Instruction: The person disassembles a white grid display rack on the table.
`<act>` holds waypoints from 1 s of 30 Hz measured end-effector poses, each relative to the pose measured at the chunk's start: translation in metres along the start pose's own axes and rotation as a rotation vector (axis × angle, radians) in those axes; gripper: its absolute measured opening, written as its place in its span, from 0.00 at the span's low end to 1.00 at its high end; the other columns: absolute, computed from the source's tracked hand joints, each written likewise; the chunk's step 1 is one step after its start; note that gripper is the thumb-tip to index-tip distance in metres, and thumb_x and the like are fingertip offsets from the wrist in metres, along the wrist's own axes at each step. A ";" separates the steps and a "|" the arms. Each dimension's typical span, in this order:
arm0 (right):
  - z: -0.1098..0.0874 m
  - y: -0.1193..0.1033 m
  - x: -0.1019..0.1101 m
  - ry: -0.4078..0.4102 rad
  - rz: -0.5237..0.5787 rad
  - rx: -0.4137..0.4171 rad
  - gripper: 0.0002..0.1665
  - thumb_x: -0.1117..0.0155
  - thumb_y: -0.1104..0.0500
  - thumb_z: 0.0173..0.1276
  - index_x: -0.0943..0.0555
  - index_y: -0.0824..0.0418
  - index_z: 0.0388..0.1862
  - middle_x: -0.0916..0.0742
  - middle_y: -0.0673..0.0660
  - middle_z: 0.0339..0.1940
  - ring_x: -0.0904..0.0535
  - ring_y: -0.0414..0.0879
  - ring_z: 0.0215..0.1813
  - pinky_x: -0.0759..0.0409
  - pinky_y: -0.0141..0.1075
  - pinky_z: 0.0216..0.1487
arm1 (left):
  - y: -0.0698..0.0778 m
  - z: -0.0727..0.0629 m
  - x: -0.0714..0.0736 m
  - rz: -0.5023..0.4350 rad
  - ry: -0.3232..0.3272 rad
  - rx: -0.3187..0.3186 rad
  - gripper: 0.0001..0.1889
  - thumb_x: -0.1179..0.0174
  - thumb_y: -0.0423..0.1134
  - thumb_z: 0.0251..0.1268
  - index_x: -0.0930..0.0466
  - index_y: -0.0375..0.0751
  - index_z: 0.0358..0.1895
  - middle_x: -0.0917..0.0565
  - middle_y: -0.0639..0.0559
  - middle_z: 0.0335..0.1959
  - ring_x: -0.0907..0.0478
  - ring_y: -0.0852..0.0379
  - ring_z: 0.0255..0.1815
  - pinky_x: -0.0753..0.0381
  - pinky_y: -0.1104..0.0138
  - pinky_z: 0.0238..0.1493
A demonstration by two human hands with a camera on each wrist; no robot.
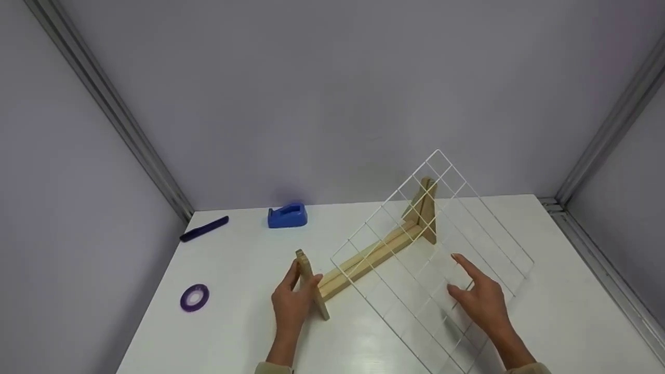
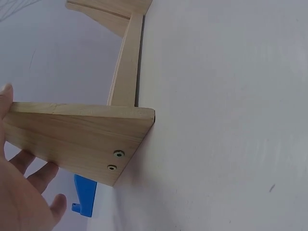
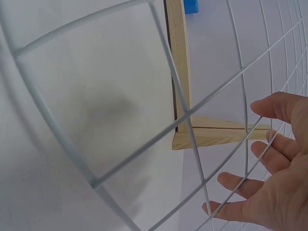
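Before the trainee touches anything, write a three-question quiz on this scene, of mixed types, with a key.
1. Multiple choice: how is the white wire grid placed? A) flat on the tabletop; B) tilted; C) rolled up.

2. True or false: in the head view, the purple ring lies to the left of the wooden stand.

3. Short answer: which hand's fingers grip the wooden stand?

Key: 1. B. 2. True. 3. The left hand.
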State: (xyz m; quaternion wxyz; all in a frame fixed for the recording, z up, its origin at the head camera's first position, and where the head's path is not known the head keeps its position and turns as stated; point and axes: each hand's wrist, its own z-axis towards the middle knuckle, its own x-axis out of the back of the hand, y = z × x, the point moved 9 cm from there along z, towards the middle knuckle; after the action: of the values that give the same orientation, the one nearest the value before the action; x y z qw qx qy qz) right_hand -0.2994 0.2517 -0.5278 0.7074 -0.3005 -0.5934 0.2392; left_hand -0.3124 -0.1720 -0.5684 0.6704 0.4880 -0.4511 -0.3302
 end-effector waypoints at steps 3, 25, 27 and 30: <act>-0.001 0.002 -0.001 -0.007 0.000 -0.001 0.42 0.31 0.62 0.63 0.31 0.53 0.77 0.20 0.66 0.68 0.27 0.48 0.32 0.27 0.37 0.36 | 0.001 -0.001 0.000 -0.010 0.007 -0.007 0.44 0.27 0.59 0.55 0.29 0.41 0.73 0.23 0.42 0.69 0.28 0.41 0.73 0.28 0.48 0.73; -0.008 0.025 -0.010 -0.094 0.071 -0.036 0.41 0.33 0.60 0.69 0.36 0.55 0.80 0.28 0.60 0.77 0.28 0.68 0.72 0.26 0.65 0.67 | 0.011 -0.009 0.003 -0.013 0.054 -0.046 0.42 0.25 0.54 0.56 0.28 0.39 0.72 0.22 0.43 0.67 0.27 0.44 0.72 0.50 0.43 0.82; -0.009 0.027 -0.011 -0.103 0.072 -0.048 0.42 0.33 0.59 0.69 0.37 0.55 0.80 0.28 0.60 0.77 0.28 0.68 0.72 0.26 0.65 0.67 | 0.011 -0.010 0.004 -0.008 0.062 -0.048 0.42 0.25 0.55 0.56 0.28 0.39 0.72 0.21 0.43 0.67 0.27 0.44 0.72 0.50 0.43 0.82; -0.009 0.028 -0.010 -0.107 0.076 -0.053 0.42 0.33 0.58 0.69 0.37 0.55 0.80 0.28 0.60 0.77 0.28 0.67 0.72 0.27 0.65 0.68 | 0.010 -0.011 0.005 -0.008 0.070 -0.036 0.42 0.25 0.56 0.55 0.28 0.40 0.72 0.22 0.44 0.67 0.27 0.45 0.73 0.51 0.44 0.82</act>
State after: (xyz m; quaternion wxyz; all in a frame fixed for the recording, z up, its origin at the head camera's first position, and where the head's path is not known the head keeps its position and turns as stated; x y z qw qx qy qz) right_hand -0.2922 0.2631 -0.5561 0.6567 -0.3284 -0.6247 0.2658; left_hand -0.3003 -0.1696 -0.5588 0.6931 0.4890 -0.4195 -0.3234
